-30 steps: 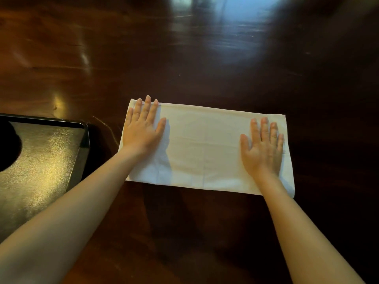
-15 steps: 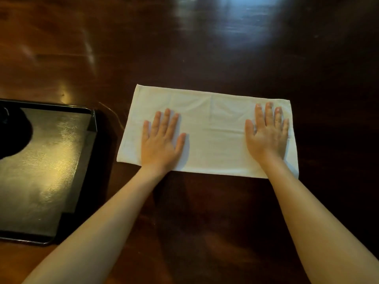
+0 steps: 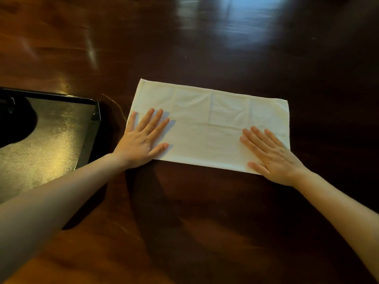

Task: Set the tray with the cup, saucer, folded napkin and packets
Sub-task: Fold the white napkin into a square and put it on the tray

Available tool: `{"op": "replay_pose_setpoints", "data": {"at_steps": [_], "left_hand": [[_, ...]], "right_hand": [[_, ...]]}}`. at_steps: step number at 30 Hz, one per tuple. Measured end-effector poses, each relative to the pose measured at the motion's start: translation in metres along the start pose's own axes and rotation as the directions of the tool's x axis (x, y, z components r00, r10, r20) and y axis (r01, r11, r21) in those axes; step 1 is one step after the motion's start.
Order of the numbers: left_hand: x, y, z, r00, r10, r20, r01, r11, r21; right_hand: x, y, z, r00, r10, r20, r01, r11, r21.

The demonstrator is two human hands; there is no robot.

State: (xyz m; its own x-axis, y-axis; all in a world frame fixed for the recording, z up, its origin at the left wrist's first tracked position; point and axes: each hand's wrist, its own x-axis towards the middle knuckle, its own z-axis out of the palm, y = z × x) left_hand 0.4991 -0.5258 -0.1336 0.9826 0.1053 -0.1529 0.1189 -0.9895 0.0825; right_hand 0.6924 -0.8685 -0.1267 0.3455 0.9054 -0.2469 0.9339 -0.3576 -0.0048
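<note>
A white cloth napkin (image 3: 207,124), folded into a long rectangle, lies flat on the dark wooden table (image 3: 205,222). My left hand (image 3: 141,141) presses flat on its near left corner, fingers straight and spread. Flat on the near right corner rests my right hand (image 3: 270,155), fingers straight and angled up to the left. A black tray (image 3: 90,140) with a shiny textured floor sits to the left of the napkin. A dark round object (image 3: 14,119) stands on the tray at the frame's left edge, mostly cut off. No cup, saucer or packets are in view.
The glossy wooden table stretches far beyond the napkin with bright light reflections at the top. A thin string-like strand (image 3: 117,105) lies between the tray and the napkin.
Both hands have slid toward me along the napkin, from its far part to its near edge, staying flat. The right hand has turned to angle leftward. The view shifted slightly.
</note>
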Motion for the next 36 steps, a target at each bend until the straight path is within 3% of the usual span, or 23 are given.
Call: {"op": "replay_pose_setpoints", "data": {"at_steps": [5,8,12,17,21,24,28,31,36], "left_hand": [[-0.001,-0.007,-0.002,0.997,0.059,0.047,-0.06,0.998,0.015],[-0.005,-0.023,-0.01,0.953,0.257,0.159,-0.273,0.958,0.085],[-0.011,-0.048,-0.026,0.852,0.451,0.267,-0.51,0.83,0.225],[-0.015,-0.06,-0.04,0.843,0.405,0.354,-0.515,0.796,0.318],[-0.018,-0.05,-0.045,0.835,0.36,0.417,-0.511,0.788,0.343],[-0.017,-0.045,-0.05,0.849,0.285,0.445,-0.441,0.845,0.301],[-0.011,-0.047,-0.07,0.907,0.221,0.358,-0.209,0.975,-0.072],[-0.009,-0.051,-0.084,0.961,0.144,0.236,-0.063,0.945,-0.321],[-0.005,-0.047,-0.092,0.967,-0.151,0.205,0.232,0.855,-0.464]], "right_hand": [[-0.049,0.017,0.002,0.997,0.007,0.079,-0.001,0.997,-0.074],[-0.054,0.02,0.0,0.995,0.015,0.102,-0.012,1.0,-0.028],[-0.061,0.023,-0.007,0.999,0.013,0.036,-0.013,1.0,0.016],[-0.074,0.027,-0.022,0.992,-0.101,-0.079,0.091,0.988,-0.123],[-0.074,0.02,-0.022,0.99,0.024,-0.142,-0.017,0.999,0.052],[-0.073,0.007,-0.015,0.986,0.109,-0.124,-0.105,0.994,0.039],[-0.068,0.002,-0.011,0.973,0.067,-0.223,-0.087,0.993,-0.083],[-0.069,0.0,-0.01,0.945,0.057,-0.321,-0.082,0.995,-0.064],[-0.067,-0.001,-0.007,0.946,0.076,-0.315,-0.087,0.996,-0.021]]}}
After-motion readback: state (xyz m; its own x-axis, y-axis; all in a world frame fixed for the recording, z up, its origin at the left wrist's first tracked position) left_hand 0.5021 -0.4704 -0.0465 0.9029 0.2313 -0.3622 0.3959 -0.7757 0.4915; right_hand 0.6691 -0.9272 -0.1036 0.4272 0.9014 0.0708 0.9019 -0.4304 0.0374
